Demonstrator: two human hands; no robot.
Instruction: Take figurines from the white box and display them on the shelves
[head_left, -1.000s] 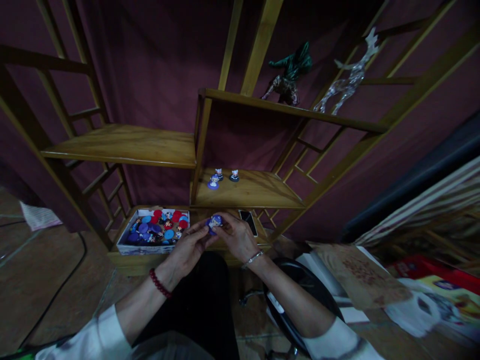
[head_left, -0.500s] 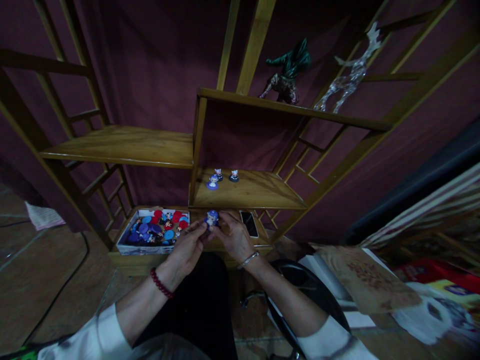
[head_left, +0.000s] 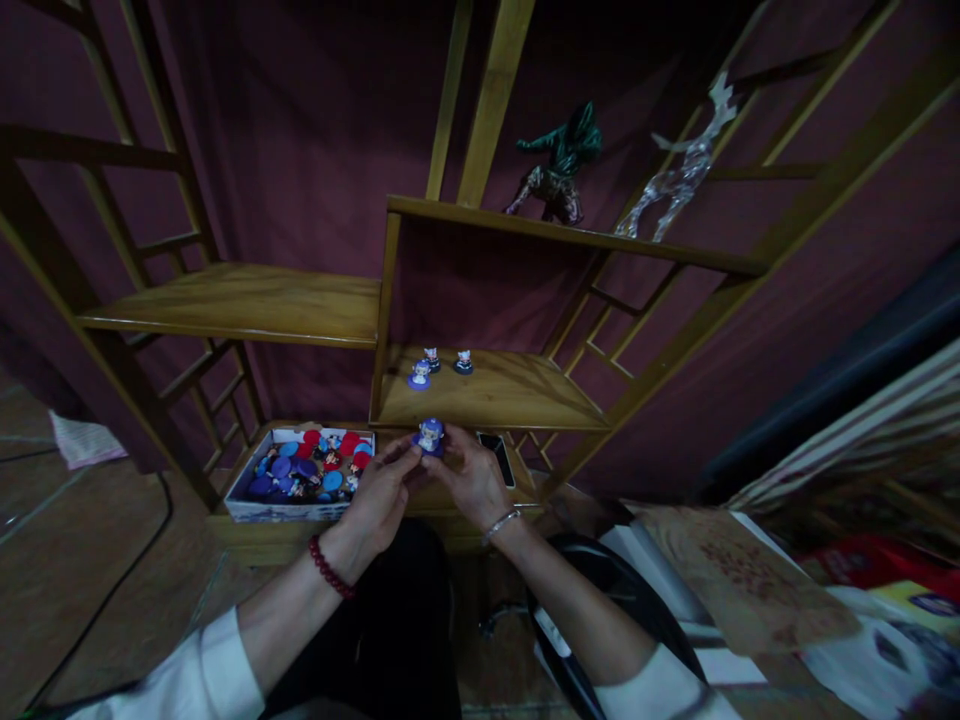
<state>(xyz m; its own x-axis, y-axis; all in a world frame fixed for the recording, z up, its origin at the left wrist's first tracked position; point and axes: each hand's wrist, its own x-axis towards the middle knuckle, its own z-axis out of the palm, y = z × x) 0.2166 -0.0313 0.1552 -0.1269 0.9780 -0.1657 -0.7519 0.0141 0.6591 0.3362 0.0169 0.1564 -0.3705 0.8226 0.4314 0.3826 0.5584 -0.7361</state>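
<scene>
Since the earlier frames, we note that both hands have lifted the small blue figurine point(head_left: 430, 436) slightly higher, so that it now sits just below the front edge of the middle shelf point(head_left: 517, 400); the view has also tilted a little, and the shelf contents appear lower in frame.

We record the scene from largest to smallest. A wooden shelving unit point(head_left: 225, 300) stands against a dark maroon backdrop. Its upper shelf bears a green-and-brown figure point(head_left: 559, 165) and a clear glass deer point(head_left: 679, 170). On the middle shelf three small figurines point(head_left: 439, 365) already stand upright on round bases, near the left rear. On the lowest level a white box point(head_left: 247, 505) holds many loose figurines and red, blue and purple discs; a dark phone point(head_left: 496, 458) lies to its right.

Our left hand point(head_left: 379, 495) and right hand point(head_left: 474, 482) meet at the blue figurine, fingertips of both pinched closed on its base and sides. We cannot tell whether the base is being pressed on or merely steadied.

We judge the work early: three pieces are placed, one is in hand, and the box remains well filled.

The held figurine stands upright, long axis vertical, its head up and its round base down. Its face appears turned toward us, though the dim light leaves this uncertain.
</scene>
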